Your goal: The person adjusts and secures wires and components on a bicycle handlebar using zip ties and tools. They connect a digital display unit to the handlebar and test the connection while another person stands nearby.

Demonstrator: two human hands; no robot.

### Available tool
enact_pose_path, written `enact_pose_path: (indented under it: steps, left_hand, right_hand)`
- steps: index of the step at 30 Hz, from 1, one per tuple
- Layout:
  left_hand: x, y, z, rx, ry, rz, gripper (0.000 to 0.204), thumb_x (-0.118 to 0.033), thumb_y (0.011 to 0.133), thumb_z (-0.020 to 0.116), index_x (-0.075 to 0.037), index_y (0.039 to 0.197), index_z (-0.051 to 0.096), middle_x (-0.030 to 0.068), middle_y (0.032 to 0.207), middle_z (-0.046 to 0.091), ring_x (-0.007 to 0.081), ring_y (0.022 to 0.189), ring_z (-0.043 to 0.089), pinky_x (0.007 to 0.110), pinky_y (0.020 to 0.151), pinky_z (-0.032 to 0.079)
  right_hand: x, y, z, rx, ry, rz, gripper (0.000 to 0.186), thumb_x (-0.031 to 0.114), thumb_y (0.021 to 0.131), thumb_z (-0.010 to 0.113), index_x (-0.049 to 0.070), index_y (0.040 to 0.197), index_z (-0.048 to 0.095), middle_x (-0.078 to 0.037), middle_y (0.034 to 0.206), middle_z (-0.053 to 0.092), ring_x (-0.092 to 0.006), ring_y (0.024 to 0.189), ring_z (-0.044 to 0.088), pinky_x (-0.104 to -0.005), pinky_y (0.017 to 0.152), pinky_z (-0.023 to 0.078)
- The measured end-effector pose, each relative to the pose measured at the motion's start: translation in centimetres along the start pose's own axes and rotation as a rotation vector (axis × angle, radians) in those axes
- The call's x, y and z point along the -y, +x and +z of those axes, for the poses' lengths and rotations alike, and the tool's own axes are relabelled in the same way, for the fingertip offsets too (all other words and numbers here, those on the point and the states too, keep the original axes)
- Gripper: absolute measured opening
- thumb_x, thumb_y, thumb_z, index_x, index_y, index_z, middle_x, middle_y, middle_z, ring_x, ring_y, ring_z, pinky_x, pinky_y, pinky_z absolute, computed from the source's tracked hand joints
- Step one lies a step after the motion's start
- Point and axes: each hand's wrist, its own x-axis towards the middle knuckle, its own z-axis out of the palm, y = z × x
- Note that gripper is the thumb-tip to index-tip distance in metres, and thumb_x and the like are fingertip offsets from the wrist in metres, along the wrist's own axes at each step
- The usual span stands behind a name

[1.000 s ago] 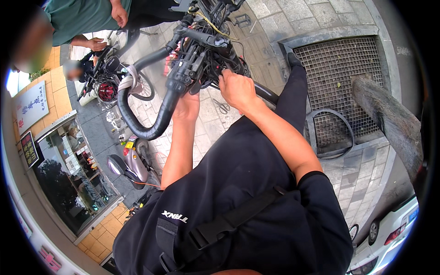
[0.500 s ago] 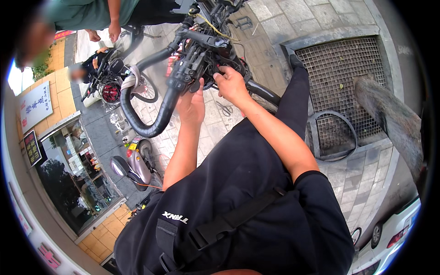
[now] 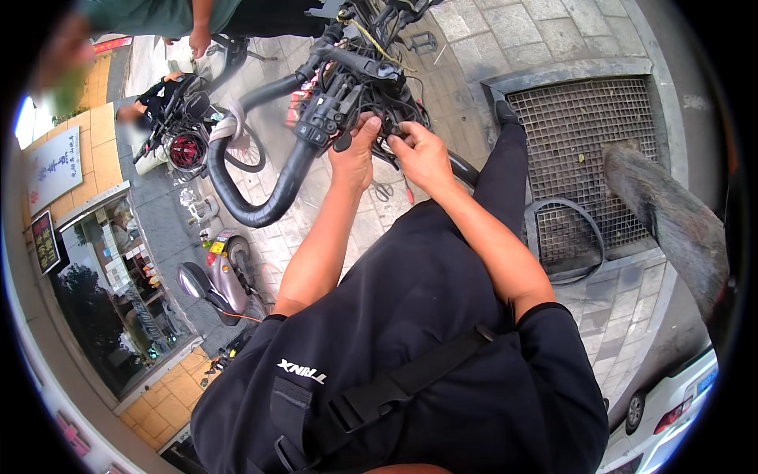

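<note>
Left hand (image 3: 353, 160) and right hand (image 3: 422, 158) curled, hold indiscernible; cables (image 3: 407, 104) just ahead of both, handlebar (image 3: 287, 188) leftward, nearer left hand.

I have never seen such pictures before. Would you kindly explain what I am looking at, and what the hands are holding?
There is no machine here, only a person's bare hands. A wide camera worn on the head looks down, so edges bend and the forearms enter from below. The left hand and right hand are close together, fingers bent, beside dark cables near a black curved handlebar. What they hold, if anything, is too small to tell. On the paving lies a small tool. A tyre-like ring lies partly over a metal grate. Another person's hand shows at top left.
</note>
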Motion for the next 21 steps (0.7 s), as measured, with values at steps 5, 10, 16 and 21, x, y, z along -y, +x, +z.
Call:
enact_pose_path:
  steps: [5,10,16,21]
  left_hand:
    - [-0.2,-0.4,2.3,-0.073,0.125,-0.05,0.025,-0.001,0.088,0.079,-0.001,0.111,0.068,0.0063,0.102,0.07,0.015,0.09,0.066,0.031,0.082,0.055]
    - [0.6,0.3,1.3,-0.08,0.187,-0.001,0.015,-0.003,0.089,0.078,-0.001,0.101,0.069,0.0025,0.093,0.068,0.0128,0.086,0.065,0.029,0.08,0.053]
    - [1.5,0.2,0.3,-0.139,0.182,0.078,0.015,-0.001,0.089,0.077,-0.002,0.101,0.069,0.0008,0.096,0.067,0.0113,0.087,0.063,0.029,0.082,0.052]
    - [1.6,0.0,0.6,-0.084,0.06,-0.022,0.017,0.001,0.094,0.067,-0.004,0.109,0.068,0.0046,0.098,0.072,0.0146,0.085,0.068,0.028,0.077,0.055]
  right_hand:
    - [1.1,-0.9,-1.0,-0.039,-0.113,-0.093,0.034,0.036,0.097,0.068,0.002,0.103,0.071,-0.018,0.078,0.072,-0.0361,0.075,0.072,-0.0447,0.067,0.053]
    - [1.5,0.3,-1.5,-0.108,-0.287,-0.137,0.035,0.033,0.098,0.062,0.0,0.09,0.067,-0.025,0.075,0.069,-0.0456,0.076,0.069,-0.0505,0.07,0.053]
    - [1.5,0.7,-2.4,-0.153,-0.488,-0.331,0.021,0.021,0.094,0.061,0.0,0.094,0.065,-0.027,0.088,0.071,-0.0469,0.083,0.069,-0.0532,0.074,0.054]
    - [1.8,0.7,-2.4,-0.151,-0.379,-0.465,0.026,0.015,0.091,0.06,0.003,0.114,0.066,-0.024,0.103,0.071,-0.0423,0.092,0.07,-0.0477,0.082,0.055]
